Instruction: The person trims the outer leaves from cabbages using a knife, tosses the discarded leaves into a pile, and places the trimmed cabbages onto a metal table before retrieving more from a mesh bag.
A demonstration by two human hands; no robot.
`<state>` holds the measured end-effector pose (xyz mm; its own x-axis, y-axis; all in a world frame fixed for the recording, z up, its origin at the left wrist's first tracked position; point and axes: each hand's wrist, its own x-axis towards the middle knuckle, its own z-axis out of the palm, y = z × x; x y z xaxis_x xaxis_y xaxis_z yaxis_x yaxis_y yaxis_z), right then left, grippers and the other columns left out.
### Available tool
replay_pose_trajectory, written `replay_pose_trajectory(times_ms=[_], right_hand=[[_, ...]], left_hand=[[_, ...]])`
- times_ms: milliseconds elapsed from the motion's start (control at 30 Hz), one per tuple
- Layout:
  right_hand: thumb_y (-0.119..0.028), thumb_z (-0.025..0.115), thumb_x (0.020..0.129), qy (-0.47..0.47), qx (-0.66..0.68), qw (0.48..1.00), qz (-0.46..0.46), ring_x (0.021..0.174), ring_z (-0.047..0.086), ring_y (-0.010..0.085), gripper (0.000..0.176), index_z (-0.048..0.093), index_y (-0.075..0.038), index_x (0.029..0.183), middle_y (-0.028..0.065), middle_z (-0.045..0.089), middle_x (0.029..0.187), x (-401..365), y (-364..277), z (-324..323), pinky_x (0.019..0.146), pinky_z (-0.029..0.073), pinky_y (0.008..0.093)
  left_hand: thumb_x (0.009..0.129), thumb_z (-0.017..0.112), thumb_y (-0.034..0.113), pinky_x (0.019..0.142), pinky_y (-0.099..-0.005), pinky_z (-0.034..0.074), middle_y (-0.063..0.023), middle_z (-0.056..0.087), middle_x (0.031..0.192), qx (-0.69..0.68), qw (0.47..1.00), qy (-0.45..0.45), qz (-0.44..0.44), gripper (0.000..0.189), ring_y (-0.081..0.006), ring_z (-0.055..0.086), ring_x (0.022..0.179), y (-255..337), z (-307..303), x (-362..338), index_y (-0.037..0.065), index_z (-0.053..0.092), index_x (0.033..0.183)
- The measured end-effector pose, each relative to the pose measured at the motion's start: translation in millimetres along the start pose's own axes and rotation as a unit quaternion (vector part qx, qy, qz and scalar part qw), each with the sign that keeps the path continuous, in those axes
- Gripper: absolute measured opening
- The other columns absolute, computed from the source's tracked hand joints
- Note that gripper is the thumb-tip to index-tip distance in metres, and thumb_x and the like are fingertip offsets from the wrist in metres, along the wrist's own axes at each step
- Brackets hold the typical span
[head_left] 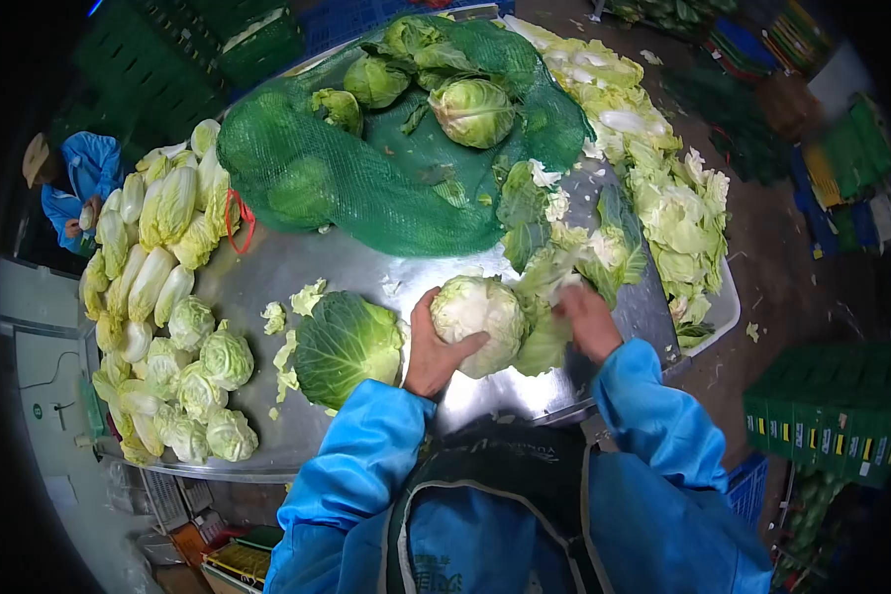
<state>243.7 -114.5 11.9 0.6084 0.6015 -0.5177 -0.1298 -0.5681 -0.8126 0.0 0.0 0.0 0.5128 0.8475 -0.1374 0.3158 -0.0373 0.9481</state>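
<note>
My left hand (pixel 434 348) grips a pale, round cabbage (pixel 480 319) from its left side, the thumb lying across its front. Against the right side of that cabbage is a loose green cabbage leaf (pixel 542 335). My right hand (pixel 588 319) is closed on the leaf, its fingertips blurred by motion. A large dark-green cabbage leaf (pixel 345 346) lies cupped on the metal table (pixel 267 272), just left of my left hand. Beyond my right hand, more torn leaves (pixel 609 247) are piled on the table.
A green mesh bag (pixel 366 198) with several cabbages (pixel 472 112) lies at the back. Napa cabbages (pixel 168 206) and trimmed cabbages (pixel 203 391) are stacked on the left. A white bin (pixel 725 315) of leaves stands right. A person in blue (pixel 91 168) is far left; green crates (pixel 822 411) stand lower right.
</note>
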Motion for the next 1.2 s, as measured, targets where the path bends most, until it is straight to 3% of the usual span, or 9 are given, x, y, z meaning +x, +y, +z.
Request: replay_pose_trajectory(times_ms=[67,167,200,433,600,633,700,833,1200], right_hand=[[-0.036,0.048,0.095,-0.037,-0.239,0.949,-0.2,0.081,0.067,0.0352,0.047,0.052,0.003,0.122,0.0223,0.063,0.112,1,19,-11,0.076,0.052,0.0385],[-0.035,0.046,0.096,-0.032,-0.159,0.971,-0.175,0.092,0.064,0.0367,0.046,0.055,0.005,0.117,0.0259,0.062,0.11,-30,-48,-12,0.081,0.051,0.0402],[-0.035,0.045,0.097,-0.084,-0.191,0.926,-0.314,0.103,0.06,0.0399,0.048,0.049,0.003,0.126,0.0276,0.056,0.121,-24,-27,1,0.085,0.049,0.0433],[-0.036,0.042,0.097,-0.154,-0.361,0.87,-0.297,0.109,0.054,0.0461,0.056,0.029,-0.003,0.141,0.0306,0.041,0.136,-40,-30,47,0.091,0.046,0.0466],[-0.023,0.05,0.093,-0.223,-0.286,0.874,-0.323,0.117,0.052,0.0352,0.051,0.038,-0.003,0.139,0.0222,0.048,0.132,-9,-8,54,0.099,0.043,0.0391],[-0.015,0.051,0.087,-0.161,-0.342,0.814,-0.441,0.119,0.05,0.0315,0.045,0.048,-0.003,0.131,0.0188,0.054,0.124,9,22,70,0.097,0.045,0.0369],[-0.013,0.049,0.086,-0.13,-0.424,0.784,-0.433,0.112,0.053,0.0318,0.03,0.06,-0.003,0.112,0.0169,0.055,0.122,25,24,85,0.093,0.049,0.0374],[-0.024,0.042,0.097,-0.028,-0.235,0.962,-0.134,0.08,0.063,0.0374,0.028,0.056,-0.003,0.11,0.0232,0.063,0.089,17,-23,50,0.067,0.051,0.0459],[-0.025,0.044,0.096,-0.064,-0.184,0.96,-0.201,0.067,0.061,0.0343,0.028,0.051,-0.001,0.107,0.0219,0.06,0.078,-76,-13,52,0.061,0.05,0.0442]], left_hand=[[0.062,0.084,0.023,0.105,-0.0383,0.034,-0.0217,0.037,0.128,-0.048,0.999,-0.018,-0.011,0.098,-0.0316,0.04,0.122,3,7,-2,-0.005,0.027,0.136],[0.06,0.085,0.023,0.102,-0.0385,0.037,-0.0226,0.039,0.126,-0.018,1.0,0.003,0.009,0.099,-0.0318,0.043,0.118,6,7,1,-0.006,0.027,0.136],[0.06,0.085,0.023,0.102,-0.0385,0.037,-0.0226,0.039,0.126,-0.015,1.0,-0.002,0.009,0.099,-0.0318,0.043,0.118,11,7,-1,-0.006,0.027,0.136],[0.059,0.085,0.024,0.099,-0.0379,0.041,-0.0228,0.042,0.123,0.037,0.999,0.002,-0.009,0.098,-0.0311,0.047,0.115,22,11,-2,-0.006,0.029,0.133],[0.062,0.082,0.017,0.095,-0.0377,0.043,-0.0195,0.049,0.118,0.088,0.996,-0.014,0.022,0.091,-0.0276,0.051,0.11,19,13,2,-0.002,0.029,0.133],[0.063,0.08,0.017,0.096,-0.038,0.043,-0.0182,0.048,0.119,0.012,1.0,-0.026,0.01,0.087,-0.0278,0.05,0.111,34,12,3,-0.002,0.031,0.133],[0.068,0.077,0.014,0.097,-0.0393,0.043,-0.0196,0.049,0.121,0.084,0.993,-0.027,0.073,0.085,-0.0294,0.053,0.109,6,10,17,-0.003,0.028,0.135],[0.067,0.076,0.002,0.101,-0.0362,0.035,-0.0189,0.044,0.127,-0.021,0.995,-0.095,0.022,0.084,-0.0269,0.045,0.115,28,19,18,-0.003,0.029,0.136],[0.082,0.069,0.01,0.104,-0.0392,0.036,-0.0201,0.036,0.139,-0.135,0.988,-0.043,-0.059,0.077,-0.029,0.043,0.122,6,-12,8,0.0,0.023,0.143]])
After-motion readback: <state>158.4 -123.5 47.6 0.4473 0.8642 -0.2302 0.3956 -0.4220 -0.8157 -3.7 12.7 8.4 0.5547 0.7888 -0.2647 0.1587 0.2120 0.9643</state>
